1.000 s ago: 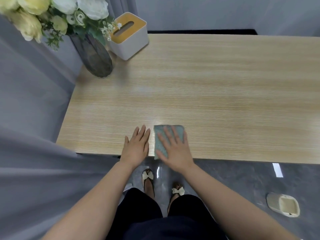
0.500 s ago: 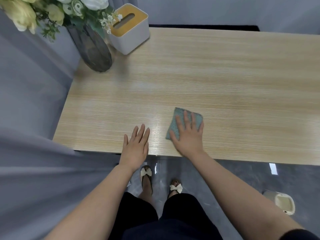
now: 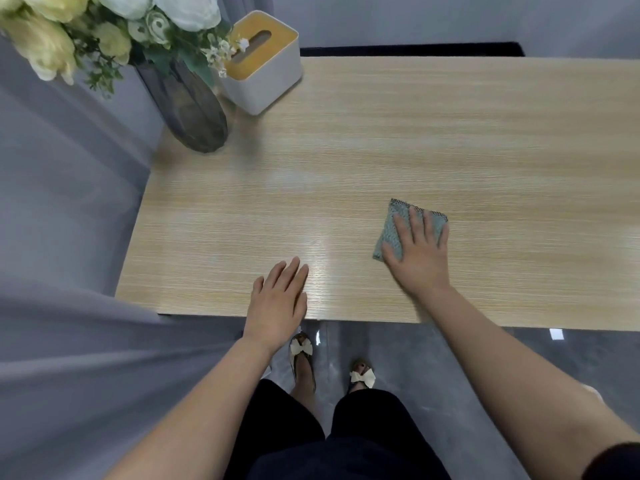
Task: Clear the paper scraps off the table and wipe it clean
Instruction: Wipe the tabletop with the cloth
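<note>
Head view, legs: the person stood at the table's near edge in dark trousers, with 2 sandalled feet on the grey floor, each sandal carrying a pale bow.
Left hand: the left hand lay flat at the near edge of the table, fingers straight and close together, holding nothing; its palm sat over the edge and its fingertips pointed away from the person.
Right hand: the right hand pressed flat on the cloth, fingers spread and straight, not curled round it.
Cloth: a small blue-green square with a darker mesh edge on its far side, lying flat on the table top, to the right of the left hand and farther in from the near edge; the hand covered most of it, leaving its left strip and far corners showing.
Table: pale wood grain, with a soft glare patch between the 2 hands.
Curtain: grey fabric hung along the table's left side.
Far left corner: a dark glass vase with white and pale yellow flowers stood on the table, and just beside it on the right a white tissue box with a yellow slotted top.
</note>
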The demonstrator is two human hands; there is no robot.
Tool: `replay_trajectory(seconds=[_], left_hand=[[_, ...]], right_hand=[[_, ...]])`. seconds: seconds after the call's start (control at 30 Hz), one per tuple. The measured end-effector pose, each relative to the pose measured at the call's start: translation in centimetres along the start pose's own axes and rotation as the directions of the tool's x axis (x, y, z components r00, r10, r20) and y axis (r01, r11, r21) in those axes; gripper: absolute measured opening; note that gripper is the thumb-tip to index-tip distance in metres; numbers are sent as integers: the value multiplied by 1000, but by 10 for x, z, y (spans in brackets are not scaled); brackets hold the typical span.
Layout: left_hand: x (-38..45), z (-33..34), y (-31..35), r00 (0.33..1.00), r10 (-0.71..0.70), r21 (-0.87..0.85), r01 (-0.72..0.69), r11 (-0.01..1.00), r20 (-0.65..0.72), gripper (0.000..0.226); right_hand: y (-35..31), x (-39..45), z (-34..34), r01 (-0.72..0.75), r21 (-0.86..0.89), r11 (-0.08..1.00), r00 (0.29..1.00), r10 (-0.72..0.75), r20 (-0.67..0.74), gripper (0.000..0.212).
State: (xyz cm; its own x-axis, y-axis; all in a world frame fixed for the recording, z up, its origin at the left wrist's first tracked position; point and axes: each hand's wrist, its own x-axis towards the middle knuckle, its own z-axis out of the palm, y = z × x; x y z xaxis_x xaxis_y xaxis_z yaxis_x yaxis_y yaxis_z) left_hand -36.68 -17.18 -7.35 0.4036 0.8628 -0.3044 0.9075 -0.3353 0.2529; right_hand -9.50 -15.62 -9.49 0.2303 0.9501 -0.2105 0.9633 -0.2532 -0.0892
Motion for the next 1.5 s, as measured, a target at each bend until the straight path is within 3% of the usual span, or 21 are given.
replay_trajectory(seconds=[0.07,0.2,0.33,0.4,0.5,0.63,0.7,0.77,0.83,0.97,1.03,1.13,1.27,1.3,1.37,1.43,1.5], left_hand=[[3,-1,-4,999,32,11,-31,999,-36,51],[7,-3,-9,996,50,18,-49,999,-73,48],[10,-7,-16,992,103,50,-99,994,-73,47],[13,-10,-23,988,128,88,-120,989,-87,45],[26,-17,-36,995,75,108,-69,992,-60,49],[55,-28,-44,999,52,82,-53,995,6,63],[69,-31,-43,999,47,71,-47,996,0,54],[81,-34,-37,999,42,44,-41,998,-15,51],[91,-38,-31,999,34,39,-33,999,-30,51],[112,-41,-31,999,11,105,-7,994,-45,51],[122,-43,-32,999,-21,112,24,993,-26,51],[132,-43,-31,997,-61,99,64,993,-38,51],[129,-38,-29,997,-72,97,75,992,-32,52],[129,-38,-29,997,-70,85,73,994,-36,51],[130,-37,-30,997,-68,50,70,996,-46,51],[131,-37,-33,997,-57,57,60,997,-52,51],[130,-36,-37,998,-35,65,39,997,-56,63]], right_hand=[[-29,-10,2,24,19,1000,1000,-24,-13,77],[-100,-42,17,405,26,914,912,-406,54,70],[-93,-28,12,512,-24,859,857,-508,85,66],[-67,-7,6,411,-50,910,911,-409,53,67],[-27,24,-4,84,-40,996,996,-83,20,71],[-12,38,-10,-205,31,978,978,203,44,69],[-35,32,-6,-179,22,984,984,179,2,75],[-72,19,0,35,37,999,999,-35,6,75],[-106,6,7,243,35,969,969,-244,37,70],[-101,15,4,402,-1,916,915,-401,49,64],[-77,33,-2,377,1,926,926,-377,35,67],[-39,66,-11,168,1,986,985,-168,26,77],[-30,85,-16,-42,19,999,999,42,23,80],[-39,82,-14,-20,26,999,1000,19,18,79],[-67,68,-7,173,47,984,985,-174,9,76],[-92,52,1,419,29,907,908,-420,6,72],[-96,51,2,574,4,819,819,-574,3,66]])
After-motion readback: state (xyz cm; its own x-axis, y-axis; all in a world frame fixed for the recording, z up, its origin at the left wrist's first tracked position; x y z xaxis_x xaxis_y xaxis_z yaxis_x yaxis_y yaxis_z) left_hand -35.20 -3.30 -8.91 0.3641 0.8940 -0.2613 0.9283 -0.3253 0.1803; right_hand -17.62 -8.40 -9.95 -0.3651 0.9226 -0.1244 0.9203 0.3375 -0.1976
